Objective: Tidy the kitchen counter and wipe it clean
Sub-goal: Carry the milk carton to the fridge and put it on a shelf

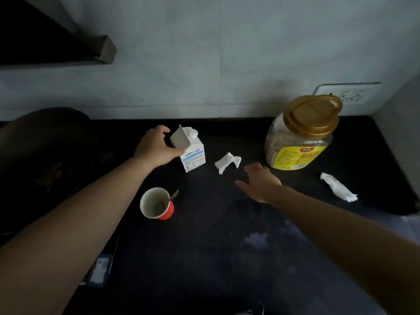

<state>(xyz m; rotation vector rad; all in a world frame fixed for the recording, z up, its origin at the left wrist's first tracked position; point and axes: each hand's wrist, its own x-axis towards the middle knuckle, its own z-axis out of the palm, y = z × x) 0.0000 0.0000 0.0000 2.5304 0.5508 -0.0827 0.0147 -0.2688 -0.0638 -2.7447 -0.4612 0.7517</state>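
Note:
A white milk carton [193,153] with a round cap stands upright on the black counter [204,258]. My left hand [155,147] grips its left side, thumb and fingers around it. My right hand [259,181] hovers open above the counter, fingers spread, just right of a crumpled white tissue [227,162] and apart from it. A second crumpled tissue [338,187] lies further right. A red cup [156,203] with a spoon in it stands near my left forearm. A pale smear [255,241] marks the counter in front of me.
A big clear jar [300,135] with a gold lid and yellow label stands at the back right, by a wall socket [347,94]. A dark pan [45,155] sits on the left. A range hood [56,42] hangs overhead at upper left. The wall closes the counter's right end.

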